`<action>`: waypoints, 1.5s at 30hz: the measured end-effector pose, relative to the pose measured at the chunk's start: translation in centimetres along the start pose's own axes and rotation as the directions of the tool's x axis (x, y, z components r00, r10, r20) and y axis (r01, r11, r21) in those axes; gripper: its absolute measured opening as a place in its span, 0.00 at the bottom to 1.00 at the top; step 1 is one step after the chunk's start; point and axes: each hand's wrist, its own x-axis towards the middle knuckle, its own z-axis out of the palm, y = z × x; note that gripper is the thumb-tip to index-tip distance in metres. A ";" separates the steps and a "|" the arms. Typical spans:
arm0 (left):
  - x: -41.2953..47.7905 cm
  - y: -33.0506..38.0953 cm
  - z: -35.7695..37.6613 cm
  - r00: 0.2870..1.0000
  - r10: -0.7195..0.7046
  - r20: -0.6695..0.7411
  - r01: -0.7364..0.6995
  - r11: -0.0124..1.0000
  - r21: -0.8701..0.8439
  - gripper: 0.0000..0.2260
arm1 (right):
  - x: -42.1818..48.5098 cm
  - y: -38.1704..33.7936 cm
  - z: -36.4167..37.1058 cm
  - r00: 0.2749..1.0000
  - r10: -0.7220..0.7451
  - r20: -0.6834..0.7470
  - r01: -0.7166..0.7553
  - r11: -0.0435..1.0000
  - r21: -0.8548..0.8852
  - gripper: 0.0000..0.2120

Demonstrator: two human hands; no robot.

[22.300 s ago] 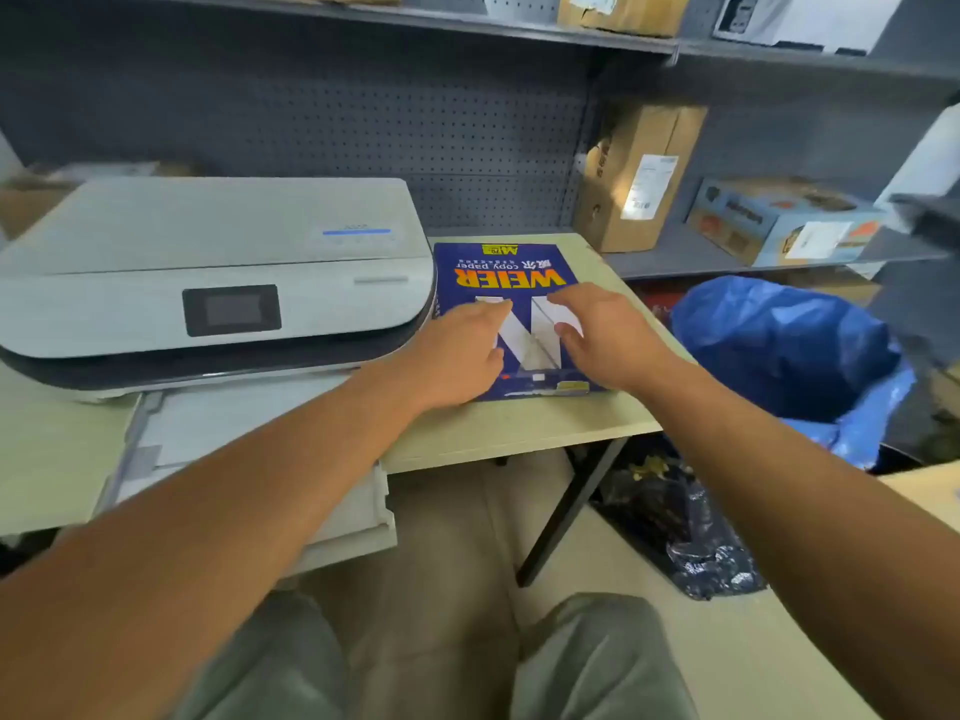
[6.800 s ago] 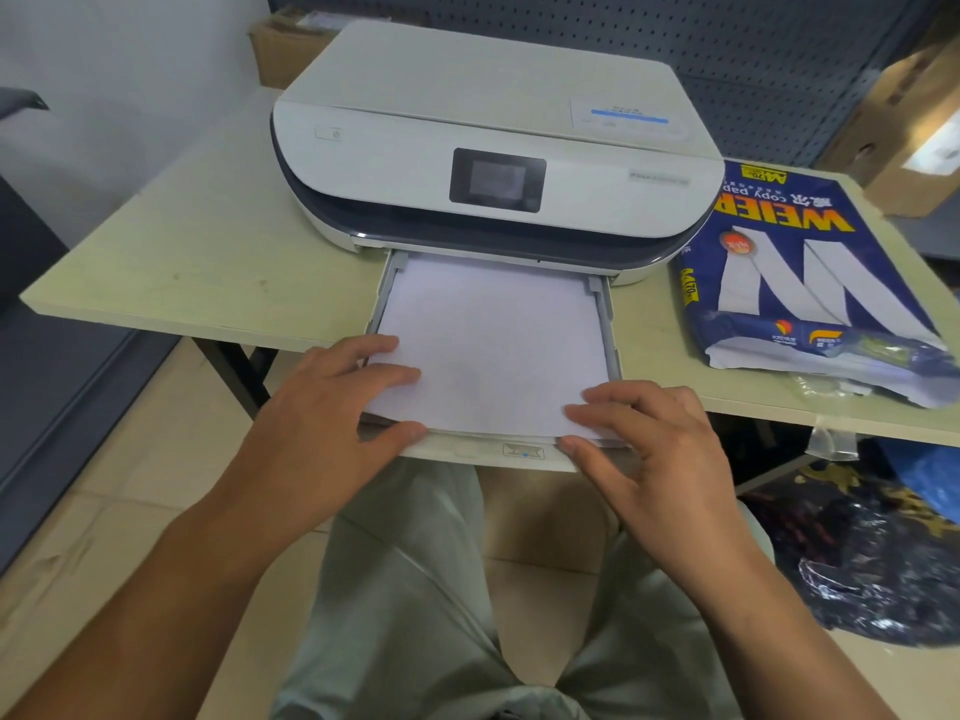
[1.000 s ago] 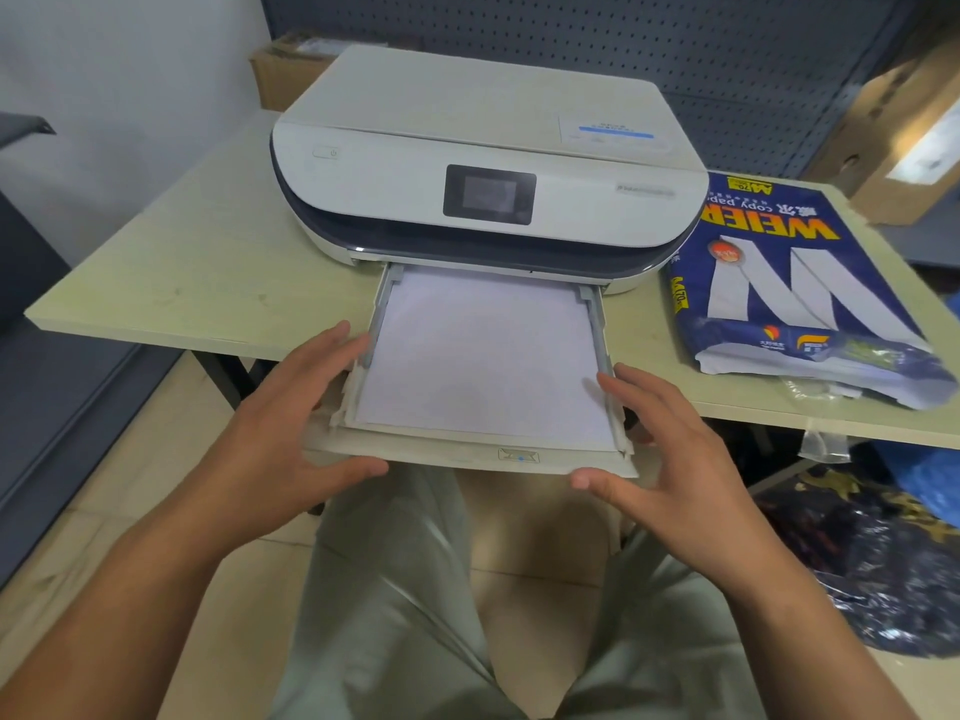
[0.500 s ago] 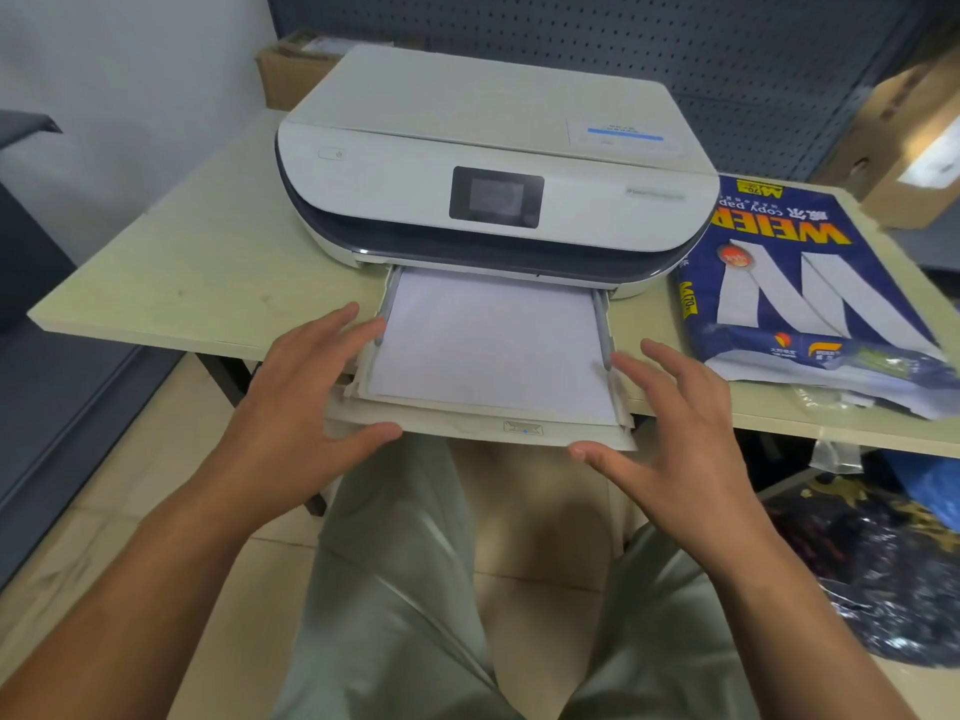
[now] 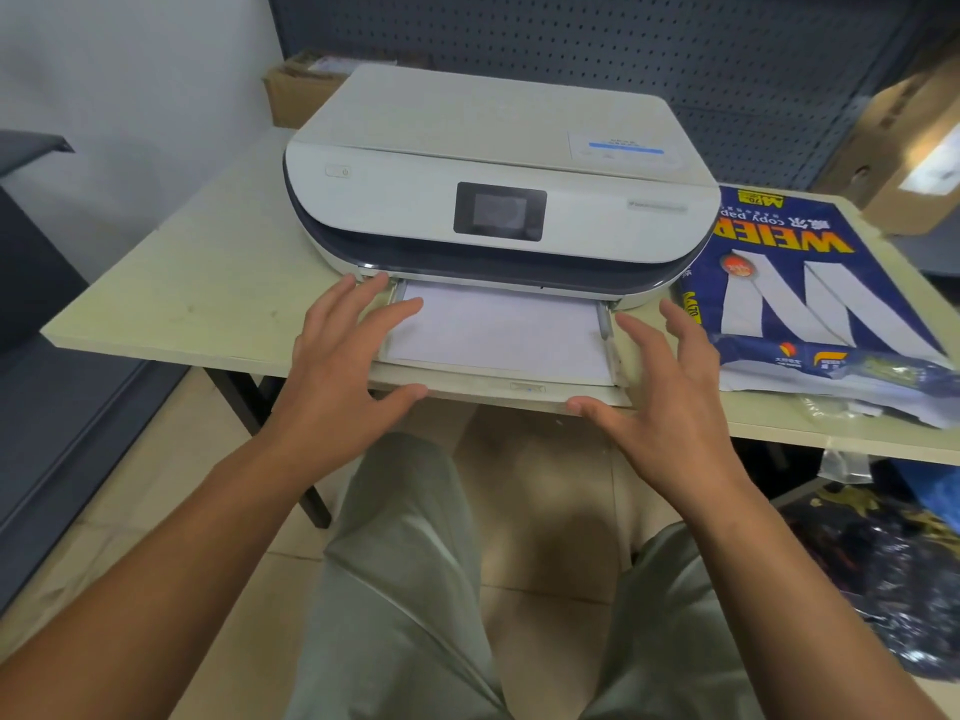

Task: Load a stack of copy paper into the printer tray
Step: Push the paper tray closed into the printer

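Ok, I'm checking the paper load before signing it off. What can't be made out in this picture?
Head view only:
- Rear of the paper stack: hidden inside the printer.
- Stack thickness: hidden by the tray front lip.
- Tray's left corner: covered by the left hand.
- Paper pack: cut off by the right edge.
- Printer screen: too blurred to read.

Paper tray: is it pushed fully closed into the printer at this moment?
No: the paper tray juts out from the printer past the table edge, with white paper showing in it.

Left hand (image 5: 343, 376) and right hand (image 5: 670, 392) spread open, palms down.
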 end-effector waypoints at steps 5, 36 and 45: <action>1.1 0.5 0.5 0.998 -0.062 -0.018 0.062 0.998 0.002 0.38 | 1.2 -0.3 0.0 1.000 -0.009 -0.014 0.009 0.999 -0.037 0.43; 8.4 -1.0 1.7 0.991 0.111 -0.069 -0.067 0.886 0.459 0.36 | 8.2 0.4 1.8 0.974 -0.203 -0.098 0.154 0.917 -0.367 0.45; 9.5 -1.7 1.9 0.983 0.172 -0.070 -0.125 0.890 0.438 0.33 | 9.7 1.1 2.3 0.949 -0.283 -0.141 0.220 0.910 -0.351 0.42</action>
